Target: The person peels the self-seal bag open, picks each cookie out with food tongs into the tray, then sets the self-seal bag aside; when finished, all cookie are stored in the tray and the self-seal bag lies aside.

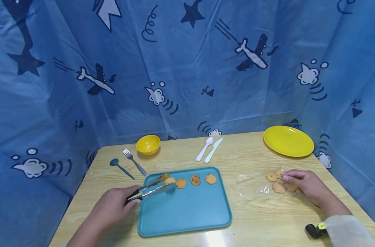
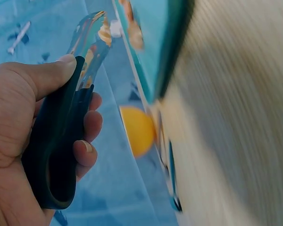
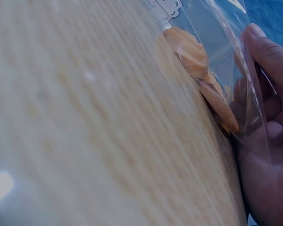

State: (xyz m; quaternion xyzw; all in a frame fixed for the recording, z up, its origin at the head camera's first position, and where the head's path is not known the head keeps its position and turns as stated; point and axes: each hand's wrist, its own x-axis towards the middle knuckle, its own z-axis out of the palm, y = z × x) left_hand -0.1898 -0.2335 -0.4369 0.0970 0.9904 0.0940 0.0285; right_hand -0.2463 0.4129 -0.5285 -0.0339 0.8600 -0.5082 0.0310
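My left hand (image 1: 114, 204) grips black-handled metal tongs (image 2: 56, 136). Between the tongs' tips is a small golden cookie (image 1: 170, 180), held over the upper left of a teal tray (image 1: 184, 209). Beside it on the tray, in a row, lie a round cookie (image 1: 180, 183), a pretzel (image 1: 195, 180) and another round cookie (image 1: 210, 178). To the right of the tray, my right hand (image 1: 307, 187) pinches the edge of a clear plastic bag (image 3: 221, 42). Several cookies are in this bag on the table, including a swirled one (image 1: 278, 187).
Behind the tray stand a yellow bowl (image 1: 148, 145), a fork (image 1: 135, 162) and a dark blue spoon (image 1: 122, 168). A pink spoon (image 1: 204, 149) and a pale knife (image 1: 213, 151) lie at the back middle. A yellow plate (image 1: 288, 141) sits at the back right, near the blue curtain (image 1: 187, 68).
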